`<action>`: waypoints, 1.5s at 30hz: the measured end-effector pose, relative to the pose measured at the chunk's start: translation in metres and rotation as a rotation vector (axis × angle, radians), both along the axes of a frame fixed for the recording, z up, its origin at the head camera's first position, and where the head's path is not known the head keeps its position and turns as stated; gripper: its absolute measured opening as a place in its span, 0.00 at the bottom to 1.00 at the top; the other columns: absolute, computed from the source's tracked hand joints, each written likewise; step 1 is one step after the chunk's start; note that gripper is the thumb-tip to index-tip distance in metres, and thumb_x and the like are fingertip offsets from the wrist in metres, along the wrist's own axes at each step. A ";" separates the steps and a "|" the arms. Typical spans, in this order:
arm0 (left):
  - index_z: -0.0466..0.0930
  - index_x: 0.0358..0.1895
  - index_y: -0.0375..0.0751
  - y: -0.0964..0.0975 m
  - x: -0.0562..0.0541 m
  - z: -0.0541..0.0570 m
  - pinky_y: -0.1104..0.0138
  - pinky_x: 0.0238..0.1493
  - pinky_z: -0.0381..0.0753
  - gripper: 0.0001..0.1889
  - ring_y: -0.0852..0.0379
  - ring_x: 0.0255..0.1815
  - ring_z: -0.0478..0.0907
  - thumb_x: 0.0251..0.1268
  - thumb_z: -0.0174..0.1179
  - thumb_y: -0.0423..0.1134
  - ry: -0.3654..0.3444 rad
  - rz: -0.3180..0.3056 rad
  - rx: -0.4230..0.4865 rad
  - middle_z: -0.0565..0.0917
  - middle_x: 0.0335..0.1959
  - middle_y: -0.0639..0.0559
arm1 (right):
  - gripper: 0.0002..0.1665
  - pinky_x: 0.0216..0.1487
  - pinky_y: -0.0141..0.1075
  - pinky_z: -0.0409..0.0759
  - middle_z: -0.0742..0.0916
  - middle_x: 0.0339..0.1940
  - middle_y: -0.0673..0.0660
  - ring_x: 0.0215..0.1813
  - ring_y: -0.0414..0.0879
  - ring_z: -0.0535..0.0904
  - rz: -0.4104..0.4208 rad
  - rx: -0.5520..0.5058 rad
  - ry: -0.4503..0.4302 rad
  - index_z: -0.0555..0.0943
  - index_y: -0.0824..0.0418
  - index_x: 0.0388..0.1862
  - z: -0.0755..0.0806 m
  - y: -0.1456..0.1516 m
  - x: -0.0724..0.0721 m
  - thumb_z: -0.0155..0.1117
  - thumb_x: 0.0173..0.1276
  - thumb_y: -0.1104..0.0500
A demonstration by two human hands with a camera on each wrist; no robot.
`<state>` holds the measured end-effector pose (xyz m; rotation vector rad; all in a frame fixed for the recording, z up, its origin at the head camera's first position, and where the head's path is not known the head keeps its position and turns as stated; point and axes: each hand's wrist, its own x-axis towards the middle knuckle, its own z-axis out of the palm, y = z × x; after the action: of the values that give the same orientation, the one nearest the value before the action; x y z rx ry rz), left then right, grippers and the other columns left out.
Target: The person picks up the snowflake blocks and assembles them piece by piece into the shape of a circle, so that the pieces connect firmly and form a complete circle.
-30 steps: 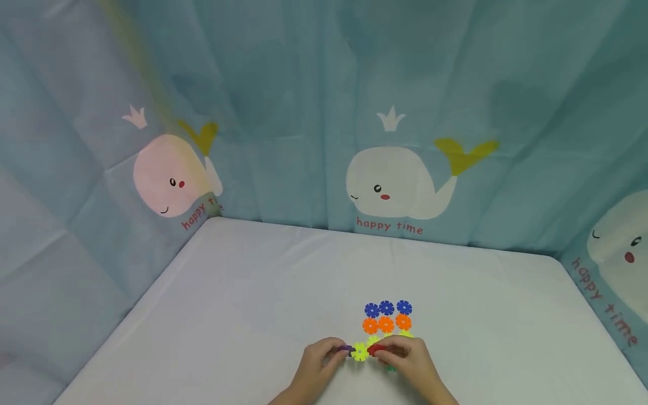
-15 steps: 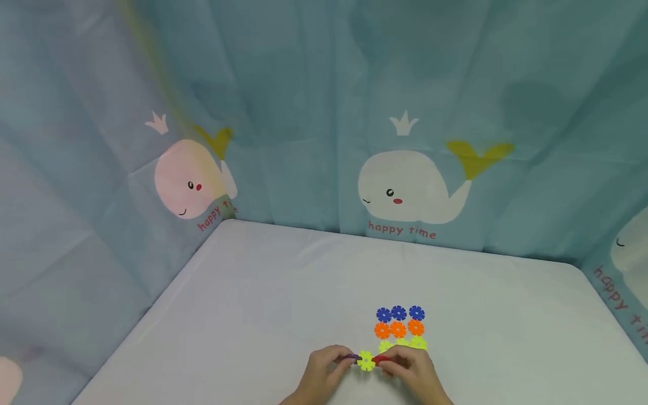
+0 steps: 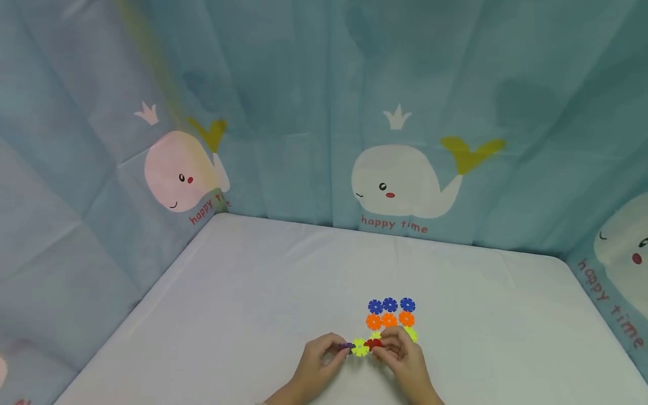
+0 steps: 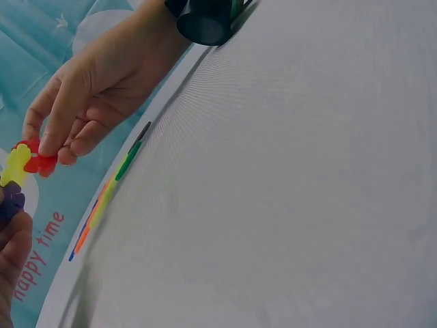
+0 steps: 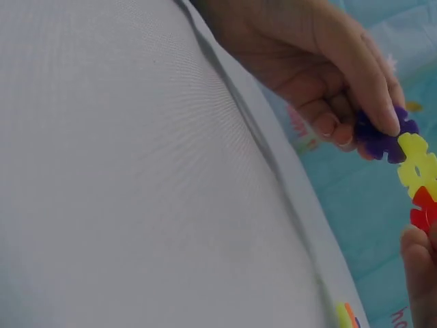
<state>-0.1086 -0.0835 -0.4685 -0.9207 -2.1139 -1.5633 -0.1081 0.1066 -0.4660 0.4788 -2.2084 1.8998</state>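
Three notched flower-shaped discs met edge to edge between our two hands, held up off the white tabletop (image 3: 243,292). Our left hand (image 3: 317,360) pinched the purple disc (image 3: 346,346), thumb and fingertips closed on its outer side. Our right hand (image 3: 409,357) pinched the red disc (image 3: 373,343) in the same way, its remaining fingers curled beneath. Between them sat the yellow disc (image 3: 360,349), touching both neighbours with neither hand's fingers on it. We could not tell how deeply its notches were slotted into theirs.

Just beyond our right hand, more discs lay flat in rows: three blue discs (image 3: 386,305) farthest away, three orange discs (image 3: 386,321) next, then yellow-green discs (image 3: 411,335) partly hidden by our fingers. In both the blue and orange rows, the rightmost disc lay slightly apart. From the left wrist we also saw a green piece (image 4: 128,162), nearly edge-on. Behind the table hung a teal curtain (image 3: 283,112) printed with whales (image 3: 405,183).
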 end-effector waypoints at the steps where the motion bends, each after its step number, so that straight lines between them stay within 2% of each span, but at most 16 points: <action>1: 0.73 0.31 0.31 0.000 0.000 0.000 0.69 0.30 0.77 0.09 0.57 0.29 0.78 0.49 0.58 0.17 -0.007 0.005 0.007 0.79 0.28 0.44 | 0.13 0.24 0.35 0.78 0.82 0.24 0.58 0.23 0.49 0.78 -0.032 0.015 0.043 0.73 0.71 0.33 0.001 0.000 -0.001 0.61 0.49 0.80; 3: 0.74 0.31 0.32 0.001 -0.001 -0.004 0.69 0.30 0.78 0.09 0.58 0.29 0.77 0.49 0.59 0.18 -0.021 0.018 0.021 0.79 0.28 0.46 | 0.14 0.23 0.31 0.77 0.80 0.24 0.53 0.23 0.44 0.76 -0.114 0.124 0.106 0.74 0.67 0.32 -0.007 0.004 -0.005 0.64 0.48 0.79; 7: 0.74 0.30 0.33 0.001 -0.001 -0.007 0.69 0.28 0.77 0.10 0.59 0.27 0.76 0.46 0.59 0.17 -0.001 0.027 0.046 0.78 0.27 0.46 | 0.15 0.28 0.31 0.71 0.79 0.30 0.46 0.30 0.39 0.67 -0.280 0.506 0.183 0.79 0.60 0.34 -0.027 0.015 -0.012 0.72 0.45 0.67; 10: 0.74 0.29 0.32 0.003 -0.001 -0.002 0.69 0.27 0.77 0.11 0.58 0.27 0.75 0.44 0.59 0.15 0.008 0.017 0.063 0.77 0.27 0.45 | 0.20 0.33 0.33 0.68 0.78 0.35 0.46 0.36 0.41 0.61 -0.297 0.706 0.204 0.82 0.60 0.38 -0.033 0.021 -0.015 0.74 0.44 0.57; 12: 0.73 0.29 0.33 0.005 -0.002 -0.002 0.69 0.27 0.77 0.11 0.57 0.27 0.74 0.44 0.60 0.15 -0.005 0.015 0.077 0.77 0.29 0.44 | 0.22 0.32 0.34 0.66 0.75 0.35 0.47 0.36 0.41 0.60 -0.294 0.767 0.220 0.82 0.60 0.39 -0.033 0.023 -0.015 0.74 0.43 0.53; 16: 0.72 0.25 0.35 0.005 -0.002 -0.002 0.68 0.26 0.77 0.12 0.58 0.27 0.75 0.44 0.60 0.16 -0.065 0.035 0.086 0.77 0.36 0.42 | 0.20 0.31 0.33 0.62 0.72 0.33 0.45 0.35 0.42 0.59 -0.286 0.780 0.209 0.83 0.58 0.34 -0.033 0.024 -0.015 0.75 0.41 0.52; 20: 0.68 0.22 0.38 0.005 -0.001 0.001 0.69 0.29 0.77 0.13 0.58 0.29 0.76 0.45 0.59 0.16 -0.124 0.051 0.053 0.79 0.39 0.40 | 0.17 0.34 0.35 0.64 0.74 0.33 0.44 0.36 0.42 0.60 -0.270 0.716 0.104 0.79 0.55 0.31 -0.032 0.022 -0.016 0.75 0.41 0.56; 23: 0.67 0.21 0.38 0.004 -0.001 0.004 0.70 0.31 0.76 0.13 0.55 0.32 0.77 0.45 0.57 0.17 -0.156 0.024 0.018 0.80 0.40 0.40 | 0.16 0.34 0.34 0.67 0.75 0.30 0.43 0.34 0.40 0.63 -0.273 0.622 0.043 0.76 0.55 0.30 -0.032 0.020 -0.017 0.73 0.44 0.62; 27: 0.66 0.21 0.37 0.001 0.001 0.005 0.70 0.30 0.75 0.13 0.52 0.34 0.77 0.43 0.57 0.16 -0.174 -0.012 -0.012 0.80 0.41 0.39 | 0.13 0.25 0.29 0.71 0.76 0.24 0.42 0.25 0.36 0.68 -0.267 0.421 0.082 0.76 0.58 0.31 -0.034 0.016 -0.016 0.68 0.49 0.69; 30: 0.66 0.21 0.37 -0.002 0.001 0.002 0.70 0.30 0.76 0.14 0.51 0.35 0.77 0.42 0.57 0.16 -0.170 -0.033 -0.009 0.79 0.43 0.37 | 0.11 0.18 0.29 0.72 0.77 0.21 0.46 0.18 0.38 0.70 -0.194 0.228 0.088 0.75 0.65 0.36 -0.035 0.012 -0.015 0.64 0.54 0.72; 32: 0.66 0.23 0.37 -0.003 0.000 0.000 0.70 0.32 0.76 0.14 0.50 0.37 0.77 0.42 0.57 0.15 -0.156 -0.057 0.003 0.78 0.44 0.34 | 0.10 0.17 0.31 0.73 0.78 0.21 0.49 0.17 0.40 0.71 -0.149 0.120 0.028 0.73 0.68 0.38 -0.034 0.009 -0.014 0.61 0.57 0.71; 36: 0.66 0.24 0.35 -0.004 -0.001 -0.001 0.66 0.37 0.77 0.14 0.47 0.41 0.77 0.42 0.55 0.13 -0.112 -0.134 0.033 0.76 0.44 0.31 | 0.10 0.18 0.34 0.76 0.79 0.22 0.57 0.17 0.45 0.75 -0.106 -0.047 -0.165 0.71 0.72 0.38 -0.026 0.006 -0.014 0.60 0.60 0.67; 41: 0.63 0.24 0.35 -0.003 0.000 0.001 0.64 0.41 0.76 0.15 0.46 0.45 0.76 0.43 0.54 0.13 -0.082 -0.173 0.015 0.78 0.43 0.34 | 0.16 0.27 0.38 0.78 0.79 0.25 0.63 0.23 0.48 0.77 -0.036 -0.161 -0.389 0.69 0.75 0.40 -0.020 0.005 -0.018 0.61 0.60 0.64; 43: 0.63 0.23 0.35 -0.003 0.000 0.001 0.65 0.41 0.76 0.15 0.46 0.45 0.76 0.43 0.54 0.13 -0.082 -0.174 0.007 0.79 0.42 0.35 | 0.17 0.28 0.38 0.78 0.79 0.26 0.63 0.24 0.47 0.77 -0.023 -0.188 -0.449 0.68 0.75 0.41 -0.019 0.006 -0.019 0.61 0.60 0.63; 45: 0.62 0.23 0.35 -0.003 -0.001 0.002 0.64 0.41 0.76 0.15 0.46 0.44 0.77 0.44 0.54 0.13 -0.090 -0.177 0.011 0.79 0.41 0.35 | 0.18 0.28 0.37 0.78 0.79 0.27 0.63 0.24 0.46 0.77 -0.026 -0.212 -0.473 0.68 0.75 0.42 -0.018 0.008 -0.021 0.61 0.60 0.63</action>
<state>-0.1094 -0.0862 -0.4667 -1.0785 -2.1320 -1.7311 -0.1289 0.1144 -0.4840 -0.0428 -2.2075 2.3941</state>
